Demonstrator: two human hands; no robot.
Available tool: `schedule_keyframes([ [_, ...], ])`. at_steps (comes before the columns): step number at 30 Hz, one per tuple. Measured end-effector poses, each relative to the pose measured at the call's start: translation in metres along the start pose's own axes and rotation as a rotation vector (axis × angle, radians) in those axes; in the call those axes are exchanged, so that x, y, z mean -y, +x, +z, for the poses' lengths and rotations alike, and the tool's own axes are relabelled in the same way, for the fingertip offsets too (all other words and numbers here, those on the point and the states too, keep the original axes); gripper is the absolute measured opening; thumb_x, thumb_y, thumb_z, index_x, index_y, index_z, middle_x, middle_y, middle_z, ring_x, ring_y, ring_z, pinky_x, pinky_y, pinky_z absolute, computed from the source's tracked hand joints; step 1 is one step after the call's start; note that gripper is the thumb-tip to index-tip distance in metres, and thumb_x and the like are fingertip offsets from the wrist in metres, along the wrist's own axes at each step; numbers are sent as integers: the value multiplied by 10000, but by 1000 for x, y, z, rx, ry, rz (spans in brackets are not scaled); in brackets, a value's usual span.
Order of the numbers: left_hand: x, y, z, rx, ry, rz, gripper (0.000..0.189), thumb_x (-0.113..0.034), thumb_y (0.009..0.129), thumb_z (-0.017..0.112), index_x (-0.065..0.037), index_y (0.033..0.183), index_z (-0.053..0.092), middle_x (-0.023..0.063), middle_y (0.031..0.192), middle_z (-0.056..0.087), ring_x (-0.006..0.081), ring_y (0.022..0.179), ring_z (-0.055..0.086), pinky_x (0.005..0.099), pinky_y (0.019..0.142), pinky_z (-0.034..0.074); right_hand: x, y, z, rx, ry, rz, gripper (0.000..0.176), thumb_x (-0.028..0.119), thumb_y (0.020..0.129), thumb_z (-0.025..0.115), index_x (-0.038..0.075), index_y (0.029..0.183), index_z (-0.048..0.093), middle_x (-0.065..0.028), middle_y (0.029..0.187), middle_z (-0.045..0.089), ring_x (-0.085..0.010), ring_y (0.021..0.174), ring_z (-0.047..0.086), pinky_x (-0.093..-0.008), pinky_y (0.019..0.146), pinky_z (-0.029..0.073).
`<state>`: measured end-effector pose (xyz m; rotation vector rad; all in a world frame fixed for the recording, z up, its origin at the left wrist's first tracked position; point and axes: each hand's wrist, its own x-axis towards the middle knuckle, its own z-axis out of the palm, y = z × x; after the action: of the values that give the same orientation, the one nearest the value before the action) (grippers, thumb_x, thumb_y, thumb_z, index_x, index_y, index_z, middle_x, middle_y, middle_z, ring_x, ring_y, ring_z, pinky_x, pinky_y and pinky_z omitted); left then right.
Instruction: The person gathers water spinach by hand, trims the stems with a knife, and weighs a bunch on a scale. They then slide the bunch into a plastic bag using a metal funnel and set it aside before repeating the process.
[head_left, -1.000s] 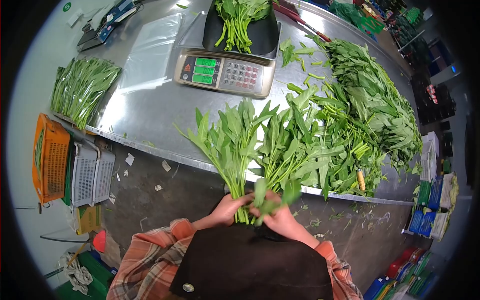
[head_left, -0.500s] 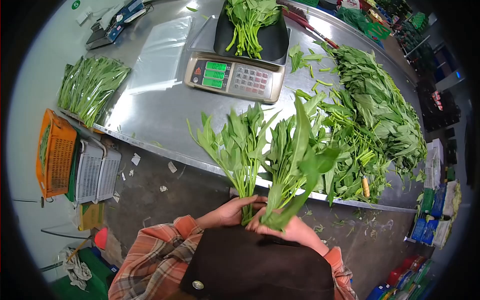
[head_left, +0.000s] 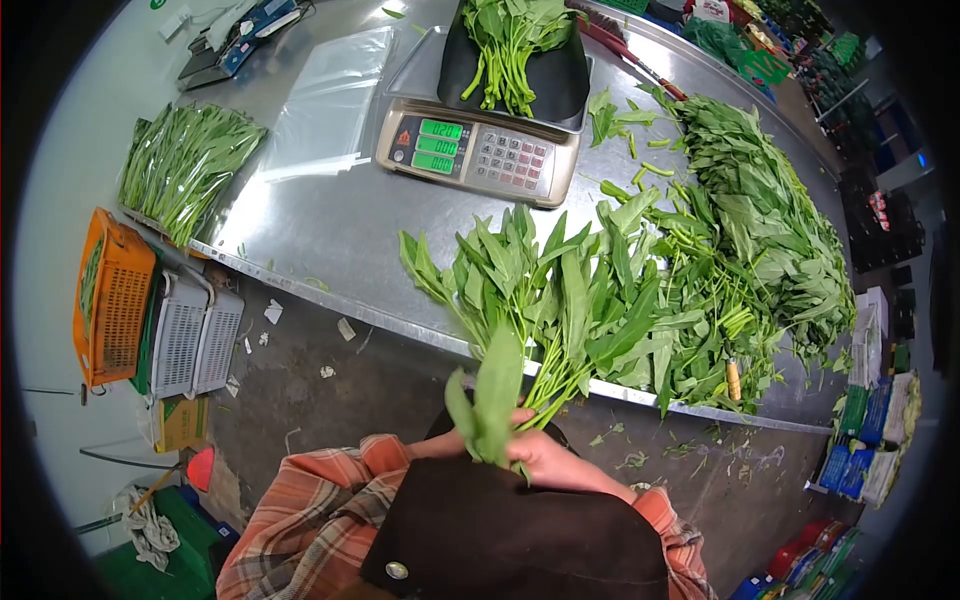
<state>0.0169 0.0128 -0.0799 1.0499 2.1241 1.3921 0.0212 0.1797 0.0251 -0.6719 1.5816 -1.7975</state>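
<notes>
1. Surface [head_left: 320,225], metal, carries most of the work: we judge some greens wrapped, some set apart on the scale, and many loose and unwrapped.
2. Heap of leafy greens [head_left: 765,210] spreads along the surface's right side, with cut stem pieces beside it.
3. Bunch [head_left: 515,270] is in our grasp, leaves reaching over the near edge and stems towards us; it is unwrapped, its leaves near or overlapping the loose greens.
4. Scale [head_left: 480,150], display lit green, bears a black tray [head_left: 560,88] holding another unwrapped bunch [head_left: 510,55].
5. Clear plastic sheets or bags [head_left: 332,100] lie flat beside the scale; we see no greens in them.
6. Orange basket [head_left: 122,300], below the left edge, has some greens inside; we cannot tell what the grey crates [head_left: 182,335] beside it hold.
7. Clear-wrapped greens [head_left: 188,168] rest at the left edge; we cannot count the packs.
8. Our right hand [head_left: 550,462] has its fingers curled closed round the stems. Leaves hide most of our left hand [head_left: 442,447], so we cannot tell how far its fingers are open or what they hold.
9. Wooden handle [head_left: 733,380] stands out among the loose leaves.
</notes>
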Motion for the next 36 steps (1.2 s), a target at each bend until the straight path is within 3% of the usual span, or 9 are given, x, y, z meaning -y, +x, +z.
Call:
schedule_keyframes([
  [3,-36,18,-4,-220,-1204,-495,264,-187,890,598,-27,1098,565,31,1008,603,120,902,578,266,768,476,45,-5,-4,-221,74,73,72,66,850,619,5,884,634,-78,900,644,-197,838,620,-305,749,494],
  [7,-32,17,-2,-500,-1314,-768,261,-144,931,525,-8,1151,486,79,1018,583,156,860,593,298,751,490,69,-76,-74,-911,174,125,208,230,871,609,22,852,615,-145,689,637,-229,638,624,-335,643,512],
  [10,-42,10,-2,-702,-1295,-670,257,-159,950,494,-6,1156,492,72,1024,591,146,888,591,289,770,485,66,-123,-134,-840,-1371,898,303,165,799,673,-35,1011,588,-167,848,649,-233,765,636,-355,695,524],
  [14,-28,-5,5,-697,-1467,-613,235,-201,964,475,-15,1098,529,49,990,606,112,891,585,257,776,478,54,-60,-134,-853,-1075,370,271,40,757,678,-9,1009,591,-168,938,619,-285,805,621,-368,717,496],
  [17,-33,-6,-1,-683,-1428,-706,251,-231,974,457,-27,1098,535,30,954,599,90,844,573,238,744,466,24,41,-99,-481,-1033,-99,192,2,761,652,41,946,621,-105,810,586,-248,687,587,-329,599,478],
  [28,-16,-16,14,-657,-1286,-694,260,-226,976,453,-15,1086,558,-13,916,580,51,815,514,215,743,423,-53,176,-104,96,-1286,-285,124,91,726,586,102,850,587,-84,815,544,-267,658,600,-380,593,506],
  [30,-15,-17,16,-627,-1285,-719,267,-226,971,464,-9,1096,556,-4,936,587,56,832,523,216,753,425,-28,173,-122,-173,-1408,-127,81,75,784,580,98,860,593,-88,791,569,-277,632,585,-364,539,497],
  [32,-18,-16,12,-593,-1295,-744,283,-227,964,478,0,1119,547,13,968,595,66,860,538,222,771,432,-2,150,-158,-734,-765,-99,212,120,848,546,65,1044,607,-184,922,629,-304,835,618,-378,743,486],
  [36,-34,-8,-13,-449,-1298,-773,433,-279,942,503,32,1242,469,72,1135,571,136,1040,515,289,891,406,109,56,-173,-1156,-1355,-90,269,109,868,591,3,1108,530,-86,874,552,-139,617,480,-277,570,422],
])
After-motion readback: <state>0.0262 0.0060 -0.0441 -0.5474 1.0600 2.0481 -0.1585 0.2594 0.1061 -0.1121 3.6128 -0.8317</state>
